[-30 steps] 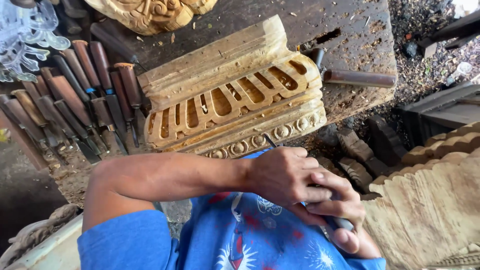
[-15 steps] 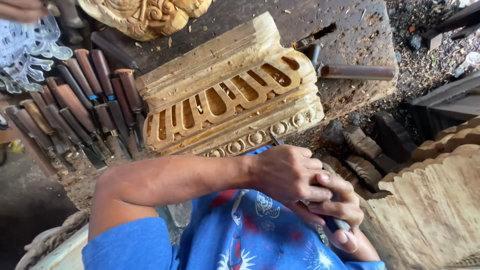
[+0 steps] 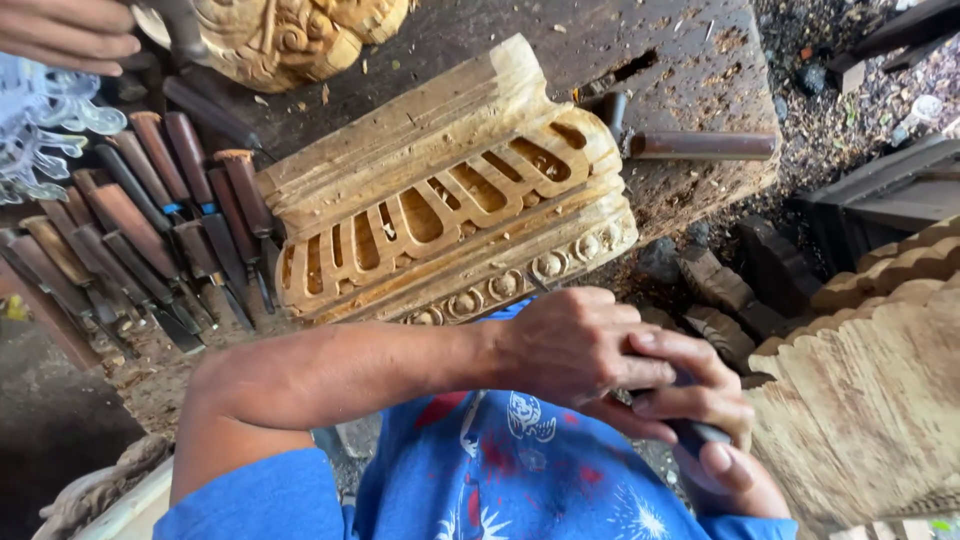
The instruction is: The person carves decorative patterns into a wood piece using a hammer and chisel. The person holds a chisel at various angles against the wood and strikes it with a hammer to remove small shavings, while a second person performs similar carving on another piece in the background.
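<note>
Carved wooden panel (image 3: 440, 200), pale, with a row of slots and a beaded lower band, lies tilted across the workbench (image 3: 690, 60), its beaded edge at the bench's near edge, right in front of us.

Bench top is dark, worn wood, strewn with chips and dust. One notch cut into it near the far right corner. Beyond the right edge we see bare ground littered with shavings and dark timber offcuts. Setting looks like an open workshop.

Grip: our left hand (image 3: 575, 345) is curled shut around a dark-handled tool (image 3: 700, 435), just below the panel's beaded band. Our right hand (image 3: 715, 425) is wrapped closed on the same handle lower down, touching the left. A thin dark blade seems to run from the left hand up to the beads; the tip is too small for us to be sure of contact.

Around: a row of chisels (image 3: 150, 230) with brown wooden handles lies along the bench's left side, just beside the panel. A rounded carved piece (image 3: 290, 40) sits at the far edge. Another person's hand (image 3: 65, 35) shows at the far left corner. A metal rod (image 3: 700, 146) rests near the right edge. Scalloped carved boards (image 3: 860, 390) stand to our right, off the bench.
</note>
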